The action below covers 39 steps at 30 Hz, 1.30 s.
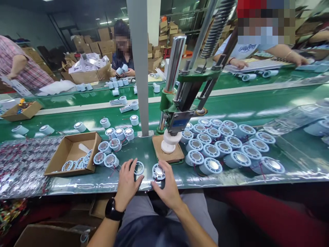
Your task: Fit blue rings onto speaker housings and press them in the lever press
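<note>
My left hand [127, 181], a dark watch on its wrist, has index finger and thumb at the edge of a pale blue slotted ring [142, 169] close to the bench's front edge. Beside it, my right hand [168, 185] curls around a round pale blue housing [158, 172] with a silver disc in its top; the fingers' far side is hidden. Just behind the right hand stands a green hand press [180, 99]. Its white round head [172, 137] is over a white round seat [168, 147] on a brown block [177, 156].
An open cardboard box [52, 164] of loose rings stands to the left. Several housings [111, 160] with red wires stand beside it, and many more [210, 166] crowd the right. A grey post [142, 68] rises behind. Co-workers sit across the green conveyor [97, 115].
</note>
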Motion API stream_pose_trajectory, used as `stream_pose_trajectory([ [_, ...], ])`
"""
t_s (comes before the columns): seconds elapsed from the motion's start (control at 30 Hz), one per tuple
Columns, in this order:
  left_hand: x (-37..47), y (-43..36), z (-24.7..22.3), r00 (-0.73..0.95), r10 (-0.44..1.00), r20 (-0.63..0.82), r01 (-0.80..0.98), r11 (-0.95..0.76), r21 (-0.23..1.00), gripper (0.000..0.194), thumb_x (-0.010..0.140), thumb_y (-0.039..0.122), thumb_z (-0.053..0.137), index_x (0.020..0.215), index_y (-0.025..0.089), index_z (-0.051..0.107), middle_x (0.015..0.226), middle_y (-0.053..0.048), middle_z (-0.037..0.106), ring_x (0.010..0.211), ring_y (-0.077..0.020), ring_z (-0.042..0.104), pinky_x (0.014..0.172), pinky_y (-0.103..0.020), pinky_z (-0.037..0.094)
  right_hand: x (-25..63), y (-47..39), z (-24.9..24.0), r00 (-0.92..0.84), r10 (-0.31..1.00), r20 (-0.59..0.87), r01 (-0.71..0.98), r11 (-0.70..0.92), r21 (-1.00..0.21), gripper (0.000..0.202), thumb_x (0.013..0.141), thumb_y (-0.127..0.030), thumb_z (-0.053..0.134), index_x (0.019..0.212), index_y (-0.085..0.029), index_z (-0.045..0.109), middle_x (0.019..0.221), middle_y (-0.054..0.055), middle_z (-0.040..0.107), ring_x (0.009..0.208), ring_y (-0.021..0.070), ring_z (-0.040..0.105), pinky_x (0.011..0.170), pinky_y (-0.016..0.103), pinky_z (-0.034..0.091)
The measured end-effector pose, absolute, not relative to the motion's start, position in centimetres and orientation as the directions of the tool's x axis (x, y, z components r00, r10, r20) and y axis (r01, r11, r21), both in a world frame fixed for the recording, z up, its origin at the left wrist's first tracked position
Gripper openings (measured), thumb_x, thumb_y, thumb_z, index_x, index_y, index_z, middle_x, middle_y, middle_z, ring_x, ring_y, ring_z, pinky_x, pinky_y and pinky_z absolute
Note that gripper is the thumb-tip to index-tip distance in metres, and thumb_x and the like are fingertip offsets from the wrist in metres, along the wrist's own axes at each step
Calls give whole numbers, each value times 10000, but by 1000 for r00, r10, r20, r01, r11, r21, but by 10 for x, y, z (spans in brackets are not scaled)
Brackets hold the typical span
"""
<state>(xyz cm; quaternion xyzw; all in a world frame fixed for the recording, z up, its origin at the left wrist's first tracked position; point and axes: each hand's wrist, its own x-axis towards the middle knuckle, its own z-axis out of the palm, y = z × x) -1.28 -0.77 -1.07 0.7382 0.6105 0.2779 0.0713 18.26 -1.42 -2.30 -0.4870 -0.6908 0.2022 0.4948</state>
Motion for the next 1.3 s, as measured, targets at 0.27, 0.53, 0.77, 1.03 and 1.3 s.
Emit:
stream_pose_trajectory([
  [0.27, 17, -5, 17, 201, 918, 343, 687, -382, 618, 555, 850, 261, 656, 1374, 214, 482, 1278, -106, 636, 1147, -258, 608, 990, -420, 509, 181, -10, -36, -32, 902, 430, 435, 400, -807, 594, 797, -188, 606, 1367, -186, 438, 1263, 114, 611, 1157, 224, 624, 999, 374, 540],
  [0.53, 40, -6, 27, 222, 925, 307, 687, -372, 624, 559, 813, 157, 640, 1351, 199, 495, 1236, -116, 610, 1151, -269, 572, 1002, -443, 495, 183, -9, -42, -36, 905, 423, 373, 405, -835, 681, 802, -161, 576, 1450, -195, 371, 1304, 104, 609, 1211, 212, 605, 1037, 380, 520],
  [0.77, 40, -10, 25, 195, 943, 271, 630, -332, 702, 579, 823, 127, 601, 1379, 202, 457, 1317, -117, 576, 1221, -268, 518, 1057, -469, 435, 186, -8, -36, -80, 923, 376, 354, 379, -855, 765, 811, -132, 572, 1521, -211, 297, 1316, 98, 602, 1207, 213, 604, 1027, 380, 527],
  [1.03, 47, -13, -1, 185, 960, 212, 503, -277, 818, 554, 873, 200, 516, 1419, 171, 425, 1424, -146, 510, 1327, -264, 473, 1124, -468, 375, 201, -9, -25, -376, 856, 355, 547, 514, -661, 783, 843, -57, 465, 1566, -251, 236, 1443, 132, 462, 1339, 247, 475, 1098, 456, 474],
  [1.3, 50, 38, 42, 71, 990, 122, 468, -141, 872, 489, 678, 211, 673, 1163, 169, 620, 1044, -54, 724, 927, -215, 671, 895, -349, 518, 278, 55, 228, -288, 452, 844, 772, 631, -74, 416, 926, -166, 545, 1331, -74, 544, 1311, 147, 559, 1322, 234, 480, 1155, 422, 398],
])
